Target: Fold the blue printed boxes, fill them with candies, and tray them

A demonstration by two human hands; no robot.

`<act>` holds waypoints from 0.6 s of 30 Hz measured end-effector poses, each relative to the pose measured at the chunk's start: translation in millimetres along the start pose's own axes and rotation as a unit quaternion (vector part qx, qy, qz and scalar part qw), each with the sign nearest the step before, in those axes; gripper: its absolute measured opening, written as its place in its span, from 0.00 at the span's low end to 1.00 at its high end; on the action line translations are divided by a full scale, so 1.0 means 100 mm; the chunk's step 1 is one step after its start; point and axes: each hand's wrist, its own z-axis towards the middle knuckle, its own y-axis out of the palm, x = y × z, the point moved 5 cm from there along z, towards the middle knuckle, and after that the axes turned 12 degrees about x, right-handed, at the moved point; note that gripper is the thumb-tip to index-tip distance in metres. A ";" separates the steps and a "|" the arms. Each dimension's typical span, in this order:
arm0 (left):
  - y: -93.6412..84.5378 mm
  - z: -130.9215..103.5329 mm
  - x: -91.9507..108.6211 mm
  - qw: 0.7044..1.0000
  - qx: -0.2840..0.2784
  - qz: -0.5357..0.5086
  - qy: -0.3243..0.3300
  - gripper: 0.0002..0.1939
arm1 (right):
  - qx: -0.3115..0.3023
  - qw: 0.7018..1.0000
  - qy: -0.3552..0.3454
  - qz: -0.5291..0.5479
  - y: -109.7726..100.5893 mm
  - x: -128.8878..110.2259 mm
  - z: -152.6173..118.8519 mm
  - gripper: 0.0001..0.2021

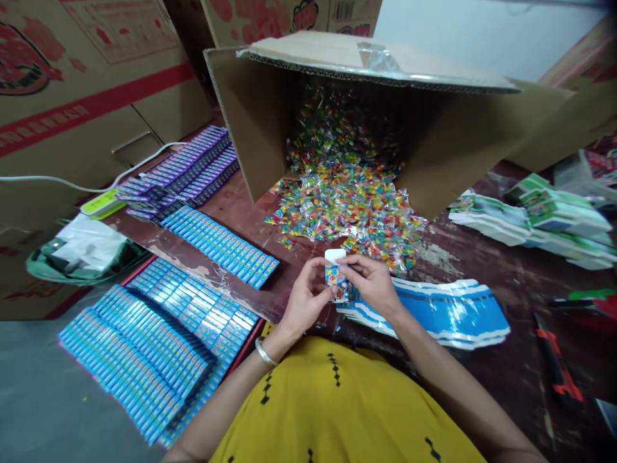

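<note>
A small blue printed box (336,283) with a white flap standing up at its top is held between my two hands, near the table's front edge. My left hand (308,294) grips its left side and lower edge. The fingers of my right hand (370,280) are closed on its upper right side, by the flap. Just beyond lies a heap of small clear packets of colourful candy (347,199), spilling from a cardboard box (448,148) tipped on its side. Flat blue and white cartons (448,312) lie fanned out beside my right forearm.
Rows of filled blue boxes (144,360) sit at the left, with another row (219,244) behind them. Purple boxes (186,170) stand farther back, near a green power strip (102,204). At the right are green and white cartons (540,215) and a black and red cutter (559,366).
</note>
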 end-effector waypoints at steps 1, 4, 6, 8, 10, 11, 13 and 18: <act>0.00 0.00 -0.01 1.000 -0.009 -0.001 -0.004 0.20 | 0.005 1.000 -0.011 -0.003 0.01 0.00 -0.01 0.08; 0.00 0.01 -0.04 1.000 -0.015 -0.011 -0.012 0.19 | 0.029 0.998 -0.046 -0.007 0.04 -0.06 -0.01 0.06; -0.01 0.02 -0.05 1.000 -0.002 -0.026 -0.017 0.21 | 0.048 0.998 -0.045 0.012 0.06 -0.08 -0.01 0.06; -0.02 0.02 -0.06 0.999 0.012 -0.043 -0.025 0.24 | 0.064 0.997 -0.034 0.036 0.07 -0.09 0.00 0.09; -0.04 0.01 -0.07 0.998 0.023 -0.050 -0.030 0.25 | 0.058 0.997 -0.024 0.048 0.10 -0.09 0.01 0.10; -0.05 0.01 -0.08 0.998 0.029 -0.047 -0.030 0.25 | 0.047 0.997 -0.020 0.049 0.11 -0.09 0.02 0.09; -0.07 -0.01 -0.07 0.999 0.037 -0.026 -0.021 0.24 | 0.020 0.999 -0.008 0.044 0.13 -0.07 0.06 0.09; -0.13 -0.05 0.02 0.996 0.044 0.073 0.020 0.24 | -0.025 0.999 0.043 0.009 0.09 -0.01 0.18 0.12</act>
